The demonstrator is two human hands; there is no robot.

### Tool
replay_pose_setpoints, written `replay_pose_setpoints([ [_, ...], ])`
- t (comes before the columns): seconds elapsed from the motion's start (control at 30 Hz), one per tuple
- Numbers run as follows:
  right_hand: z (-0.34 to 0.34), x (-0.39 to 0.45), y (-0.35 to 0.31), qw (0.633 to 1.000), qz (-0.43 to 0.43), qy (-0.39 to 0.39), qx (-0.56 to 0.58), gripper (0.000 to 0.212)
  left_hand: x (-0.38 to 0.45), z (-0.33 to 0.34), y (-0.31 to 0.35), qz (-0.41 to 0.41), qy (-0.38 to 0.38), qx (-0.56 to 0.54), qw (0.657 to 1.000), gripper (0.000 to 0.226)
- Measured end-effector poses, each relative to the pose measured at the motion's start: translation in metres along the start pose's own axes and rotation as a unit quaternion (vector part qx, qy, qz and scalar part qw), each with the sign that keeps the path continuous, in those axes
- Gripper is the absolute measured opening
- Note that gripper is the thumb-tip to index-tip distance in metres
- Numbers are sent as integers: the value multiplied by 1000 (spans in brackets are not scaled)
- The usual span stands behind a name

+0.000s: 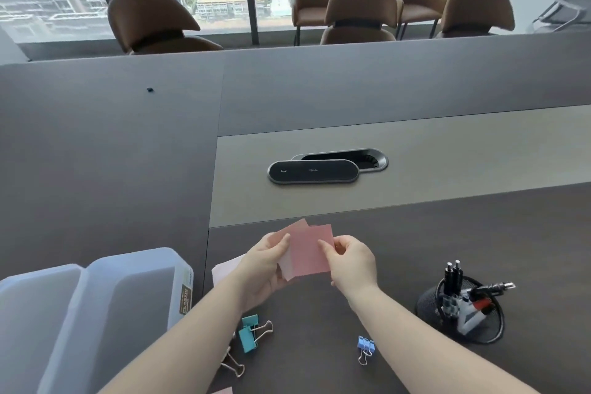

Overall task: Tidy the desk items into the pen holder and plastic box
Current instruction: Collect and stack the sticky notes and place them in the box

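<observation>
Both hands hold a small stack of pink sticky notes (307, 251) above the dark desk. My left hand (265, 265) pinches the stack's left side and my right hand (350, 261) grips its right edge. A translucent plastic box (96, 313) stands open at the lower left. The black mesh pen holder (463, 313) at the lower right has several pens and markers in it. Two teal binder clips (251, 331) and a blue binder clip (365, 347) lie near my forearms. One pale pink note (225, 269) rests under my left wrist and another (224, 390) at the bottom edge.
A black oval cable-port cover (313, 171) sits beside its open slot (367, 160) on the grey strip beyond my hands. A grey partition (319, 86) rises behind the desk. Brown chairs (361, 9) stand by the window.
</observation>
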State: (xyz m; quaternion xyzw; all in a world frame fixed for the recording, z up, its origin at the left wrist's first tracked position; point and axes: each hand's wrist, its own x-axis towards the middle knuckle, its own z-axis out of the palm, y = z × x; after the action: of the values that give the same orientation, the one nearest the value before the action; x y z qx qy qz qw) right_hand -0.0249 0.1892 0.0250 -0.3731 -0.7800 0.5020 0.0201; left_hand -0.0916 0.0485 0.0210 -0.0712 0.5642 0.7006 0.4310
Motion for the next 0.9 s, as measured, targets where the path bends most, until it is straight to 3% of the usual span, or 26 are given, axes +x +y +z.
replay_pose_setpoints([
  [0.2,19,-10,-4,987,-65,-50,-136,30,-15,-9,-7,-21,-20,48,998,26],
  [0.43,34,-6,-6,984,-47,-122,-123,31,-25,-39,6,59,155,109,980,23],
  [0.6,45,1,-3,967,-26,-166,-194,23,-43,-72,20,116,266,112,950,20],
  [0.77,75,2,-11,960,-1,-190,-207,21,-58,-90,21,143,320,82,933,23],
  [0.9,100,0,-20,957,40,-209,-195,41,-65,-99,22,149,319,68,934,14],
])
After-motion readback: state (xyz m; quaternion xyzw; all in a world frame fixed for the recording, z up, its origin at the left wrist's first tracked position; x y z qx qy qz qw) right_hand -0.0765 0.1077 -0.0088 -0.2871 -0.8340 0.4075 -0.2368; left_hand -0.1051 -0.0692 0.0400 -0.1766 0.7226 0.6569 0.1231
